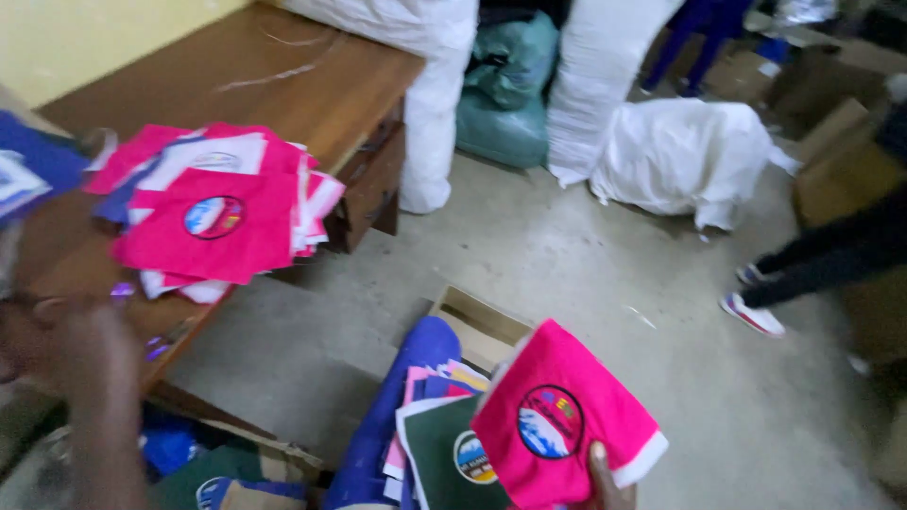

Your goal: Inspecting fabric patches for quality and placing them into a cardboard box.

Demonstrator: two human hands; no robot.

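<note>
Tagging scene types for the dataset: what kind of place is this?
Probably a garment storeroom or packing room: stacked pink folded shirts on a brown wooden table, bulging white sacks on the concrete floor, an open cardboard box.

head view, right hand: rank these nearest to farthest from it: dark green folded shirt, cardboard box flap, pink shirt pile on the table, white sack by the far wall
From the right hand:
1. dark green folded shirt, just left of it.
2. cardboard box flap, above and left, on the floor.
3. pink shirt pile, on the wooden table at left.
4. white sack, far across the floor.

Bare left forearm (pixel 99 406) blurs near left, no sleeve showing; right grip (pixel 605 482) shows only a bare thumb.
</note>
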